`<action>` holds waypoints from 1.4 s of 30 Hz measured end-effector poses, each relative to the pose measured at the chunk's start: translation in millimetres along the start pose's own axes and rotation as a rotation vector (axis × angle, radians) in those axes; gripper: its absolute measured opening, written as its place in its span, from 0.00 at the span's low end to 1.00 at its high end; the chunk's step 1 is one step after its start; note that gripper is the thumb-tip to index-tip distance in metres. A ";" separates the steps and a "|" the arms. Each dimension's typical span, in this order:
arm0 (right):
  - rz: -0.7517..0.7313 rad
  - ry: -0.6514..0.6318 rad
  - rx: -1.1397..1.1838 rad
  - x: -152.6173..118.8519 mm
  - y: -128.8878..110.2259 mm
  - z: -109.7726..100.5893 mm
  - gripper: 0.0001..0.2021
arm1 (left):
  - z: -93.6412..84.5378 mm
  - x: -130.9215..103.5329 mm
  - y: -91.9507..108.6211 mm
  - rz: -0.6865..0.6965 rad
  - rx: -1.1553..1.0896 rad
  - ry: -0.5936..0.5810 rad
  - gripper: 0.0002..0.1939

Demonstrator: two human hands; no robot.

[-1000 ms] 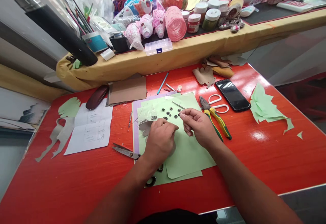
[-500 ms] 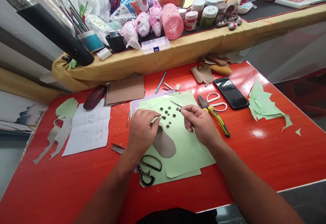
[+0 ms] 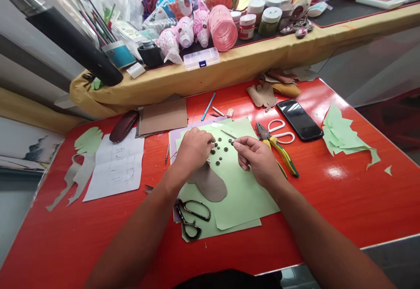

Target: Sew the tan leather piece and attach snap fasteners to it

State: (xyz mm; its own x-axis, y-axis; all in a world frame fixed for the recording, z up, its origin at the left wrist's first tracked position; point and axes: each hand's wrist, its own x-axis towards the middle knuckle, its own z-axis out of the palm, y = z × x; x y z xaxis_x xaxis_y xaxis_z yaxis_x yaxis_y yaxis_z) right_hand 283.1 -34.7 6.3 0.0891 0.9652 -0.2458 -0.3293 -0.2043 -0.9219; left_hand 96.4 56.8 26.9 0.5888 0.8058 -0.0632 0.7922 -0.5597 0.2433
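Observation:
Several small dark metal snap buttons (image 3: 225, 149) lie scattered on a light green paper sheet (image 3: 243, 201). My left hand (image 3: 197, 149) is over the left side of this group, fingers bent down and close together; what its fingertips touch is hidden. My right hand (image 3: 254, 153) is closed in a pinch at the group's right side, with a small dark piece like a snap button at its fingertips. A thin metal rod (image 3: 228, 134) ends beside those fingertips; I cannot tell whether they touch it. Below my left hand lies a grey rounded leather piece (image 3: 211, 184), partly covered by that hand.
Black-handled scissors (image 3: 193, 219) lie near my left forearm. Pliers (image 3: 278, 149), white-handled scissors (image 3: 281, 131) and a phone (image 3: 300, 119) are on the right. A printed sheet (image 3: 114, 168) and a dark case (image 3: 124, 126) lie left. Jars (image 3: 271, 21) crowd the ledge behind the red table (image 3: 328, 206).
My left hand has moved right and away from me, over the buttons at the left, uncovering more of the leather piece. My right hand stays nearly still. The view has shifted slightly.

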 end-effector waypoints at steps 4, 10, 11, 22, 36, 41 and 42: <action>0.000 0.003 -0.014 -0.1 -0.3 0.2 0.15 | -6.4 0.0 -9.9 0.025 0.022 -0.105 0.12; -0.004 0.000 -0.028 0.3 0.6 0.2 0.14 | -12.2 -5.8 -11.8 0.027 0.020 -0.149 0.11; -0.003 0.001 -0.032 0.3 0.8 0.5 0.15 | -11.4 -6.1 -10.7 0.051 0.022 -0.155 0.10; -0.012 0.001 -0.070 -1.2 4.2 1.2 0.14 | 5.2 -10.4 -21.9 0.127 -0.008 -0.001 0.09; -0.037 0.008 -0.103 0.7 7.1 -0.5 0.16 | -2.8 -22.3 28.9 0.250 -0.043 -0.057 0.08; -0.067 0.045 -0.104 1.8 5.2 -0.7 0.17 | 21.5 -22.2 40.0 0.278 -0.020 -0.060 0.07; -0.072 0.047 -0.106 2.0 4.8 -0.9 0.17 | 23.6 -22.4 38.2 0.277 -0.030 -0.062 0.07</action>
State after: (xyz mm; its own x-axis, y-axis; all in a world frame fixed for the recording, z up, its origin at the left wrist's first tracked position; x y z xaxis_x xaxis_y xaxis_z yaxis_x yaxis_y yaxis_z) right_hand 282.6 -34.0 1.1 0.1533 0.9699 -0.1892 -0.2191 -0.1533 -0.9636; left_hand 117.2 12.8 14.7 0.7918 0.6089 -0.0488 0.5949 -0.7505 0.2880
